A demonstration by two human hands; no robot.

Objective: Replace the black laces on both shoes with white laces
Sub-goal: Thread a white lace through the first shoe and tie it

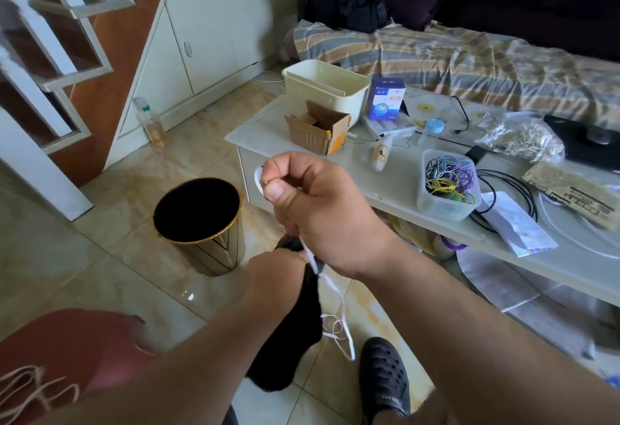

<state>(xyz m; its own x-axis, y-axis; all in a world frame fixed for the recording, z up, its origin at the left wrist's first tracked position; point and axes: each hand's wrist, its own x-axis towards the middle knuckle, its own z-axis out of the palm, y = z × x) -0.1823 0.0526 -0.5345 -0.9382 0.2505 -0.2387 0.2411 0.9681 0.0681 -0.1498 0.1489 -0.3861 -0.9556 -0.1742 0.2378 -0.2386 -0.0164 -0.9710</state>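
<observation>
Both forearms reach forward over the tiled floor, the left hand [278, 277] gripping the black shoe [295, 330] low down while the raised right hand [318, 210] pinches the white lace [330, 290] trailing from it.

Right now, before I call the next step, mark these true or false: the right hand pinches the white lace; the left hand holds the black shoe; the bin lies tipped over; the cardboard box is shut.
1. The right hand pinches the white lace. True.
2. The left hand holds the black shoe. True.
3. The bin lies tipped over. False: it stands upright on the floor.
4. The cardboard box is shut. False: its flaps are open.
</observation>
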